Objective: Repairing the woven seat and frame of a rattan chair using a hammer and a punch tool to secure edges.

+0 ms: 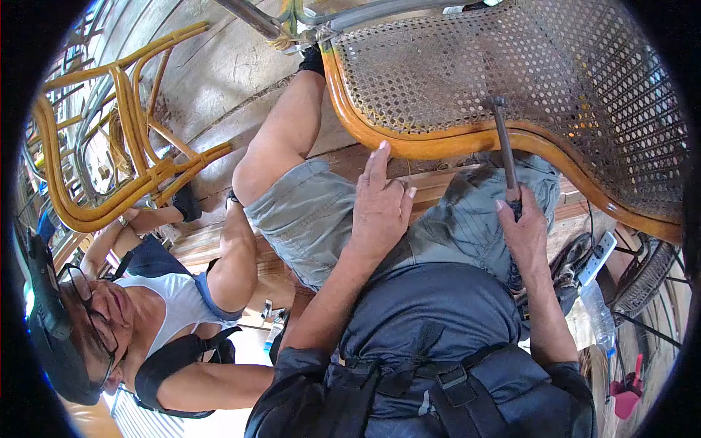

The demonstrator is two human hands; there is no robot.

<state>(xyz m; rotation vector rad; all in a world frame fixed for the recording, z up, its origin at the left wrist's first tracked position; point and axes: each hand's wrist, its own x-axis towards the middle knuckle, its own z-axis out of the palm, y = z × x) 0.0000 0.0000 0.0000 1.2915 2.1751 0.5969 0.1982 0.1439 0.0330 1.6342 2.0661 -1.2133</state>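
A rattan chair with a woven cane panel (pixel 438 80) lies across in front of me, and its glossy orange-brown frame rail (pixel 423 146) curves along the near side. My right hand (pixel 524 226) is wrapped round the grip of a hammer (pixel 505 146). The hammer's head overlaps the cane just beyond the rail; I cannot tell whether it touches. My left hand (pixel 383 201) is open above my lap, its longest fingers reaching to the rail's near edge. Nothing shows in that hand.
At the left sits another person (pixel 175 306) in a white top, beside a bent rattan frame (pixel 131 197). A clear plastic bottle (pixel 599 314), a white slab-shaped object (pixel 599 259), a spoked wheel (pixel 642 285) and a pink object (pixel 626 398) are at my right. Wooden planks (pixel 234 58) form the floor.
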